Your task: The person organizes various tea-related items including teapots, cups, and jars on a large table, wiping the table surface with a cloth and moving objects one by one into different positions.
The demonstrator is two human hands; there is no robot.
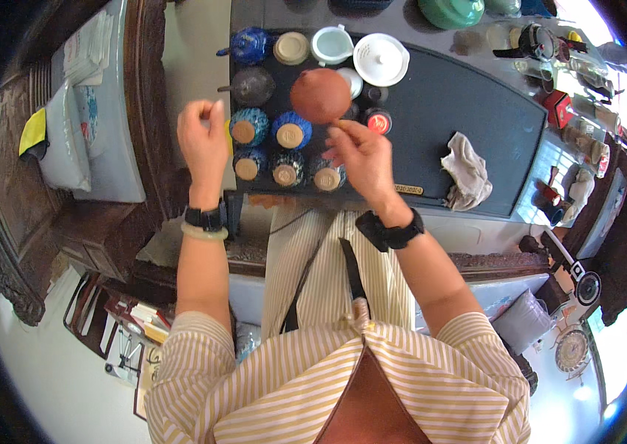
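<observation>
My right hand (366, 158) pinches the near end of a reddish-brown clay teapot (320, 95) above the black tea tray (424, 111). My left hand (202, 133) is raised past the tray's left edge, its fingers curled in and nothing seen in them. Between the hands stand upturned cups with pale bases: a teal one (249, 126), a blue one (292, 130) and several darker ones (288, 168) nearer me. A dark grey teapot (254, 87) and a glossy blue pot (251, 46) sit beyond my left hand.
A white pouring cup (332, 45), a white lidded bowl (382, 60) and a beige round piece (291, 48) line the tray's far side. A red-topped small jar (378, 121) stands near my right hand. A crumpled cloth (467, 172) lies at right. Glassware (535, 69) crowds the far right.
</observation>
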